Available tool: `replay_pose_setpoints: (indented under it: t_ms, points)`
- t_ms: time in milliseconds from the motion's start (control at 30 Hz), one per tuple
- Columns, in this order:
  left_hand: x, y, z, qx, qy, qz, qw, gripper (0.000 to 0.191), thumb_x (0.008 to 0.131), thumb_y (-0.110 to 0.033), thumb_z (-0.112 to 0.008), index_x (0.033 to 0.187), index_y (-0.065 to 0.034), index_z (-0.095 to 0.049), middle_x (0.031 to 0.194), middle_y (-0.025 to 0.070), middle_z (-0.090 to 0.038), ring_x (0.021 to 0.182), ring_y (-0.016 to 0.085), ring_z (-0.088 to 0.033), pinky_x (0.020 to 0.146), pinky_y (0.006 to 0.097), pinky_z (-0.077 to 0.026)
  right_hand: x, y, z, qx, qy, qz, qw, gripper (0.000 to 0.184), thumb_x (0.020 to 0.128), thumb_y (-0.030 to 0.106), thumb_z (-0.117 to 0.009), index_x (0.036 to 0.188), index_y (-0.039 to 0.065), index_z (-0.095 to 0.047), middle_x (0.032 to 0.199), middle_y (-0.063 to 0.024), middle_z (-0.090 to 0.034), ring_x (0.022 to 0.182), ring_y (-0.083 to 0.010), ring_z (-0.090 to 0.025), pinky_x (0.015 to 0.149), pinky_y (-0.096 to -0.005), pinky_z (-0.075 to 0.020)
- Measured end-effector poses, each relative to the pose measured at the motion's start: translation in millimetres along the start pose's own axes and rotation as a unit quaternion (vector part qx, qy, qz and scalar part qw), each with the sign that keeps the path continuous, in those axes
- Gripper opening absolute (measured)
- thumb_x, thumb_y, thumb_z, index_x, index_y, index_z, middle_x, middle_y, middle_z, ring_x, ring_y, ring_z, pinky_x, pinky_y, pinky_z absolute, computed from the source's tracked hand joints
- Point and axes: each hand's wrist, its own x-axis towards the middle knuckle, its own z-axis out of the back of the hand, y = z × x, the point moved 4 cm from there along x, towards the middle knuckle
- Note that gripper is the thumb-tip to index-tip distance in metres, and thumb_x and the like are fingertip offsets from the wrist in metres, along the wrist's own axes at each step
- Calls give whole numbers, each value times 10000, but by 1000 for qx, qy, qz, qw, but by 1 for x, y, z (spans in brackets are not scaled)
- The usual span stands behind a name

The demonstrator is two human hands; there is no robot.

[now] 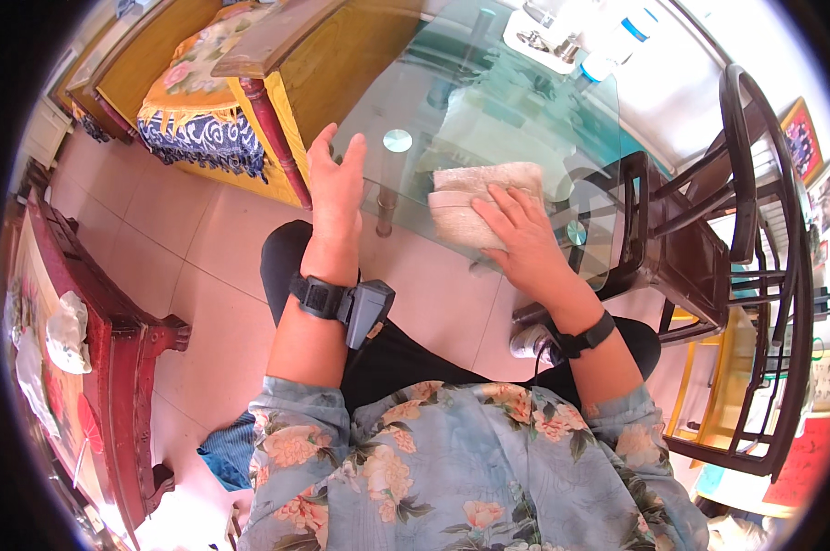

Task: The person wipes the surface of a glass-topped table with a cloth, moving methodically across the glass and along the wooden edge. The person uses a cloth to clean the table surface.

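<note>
Before me stands a glass-topped table [415,103]. A folded beige cloth [456,200] lies on the glass near its front edge. My right hand [525,237] rests palm down on the cloth's right part, fingers spread a little. At the table's front left corner my left hand [337,169] is raised, with thumb and fingers apart and nothing in it; whether it touches the glass I cannot tell. A device is strapped to my left forearm, and a black band is around my right wrist.
A white tray [518,34] with metal items sits at the table's far side, near a blue-and-white cylindrical item [597,67]. Dark wooden chair [690,255] at right; wooden bench with a floral cover [194,69] at upper left; red wooden table [129,365] at left.
</note>
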Motion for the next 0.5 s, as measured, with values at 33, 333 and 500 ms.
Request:
replay_pose_setpoints:
  t_ms: [33,333,500]
  points:
    - [1,0,0,-18,-4,-1,1000,572,942,-241,-651,1419,6,-455,1442,177,-428,1331,283,-428,1094,379,-362,7,3,-1,1,1,11,1000,693,791,190,-761,1425,183,-480,1487,-129,-436,1334,-406,-414,1118,-501,-333]
    - [-7,-12,6,-104,-24,55,993,539,999,-247,-571,1439,24,-414,1469,203,-429,1346,274,-426,1116,373,-336,81,44,-12,-12,27,62,998,682,786,212,-763,1412,181,-495,1461,-136,-457,1326,-396,-426,1117,-502,-334]
    - [-1,-9,10,-117,-27,22,992,548,1016,-265,-550,1445,34,-389,1439,208,-454,1307,260,-461,1096,364,-355,120,70,-22,0,47,63,997,782,723,141,-791,1440,209,-488,1470,-132,-451,1325,-419,-412,1112,-542,-329]
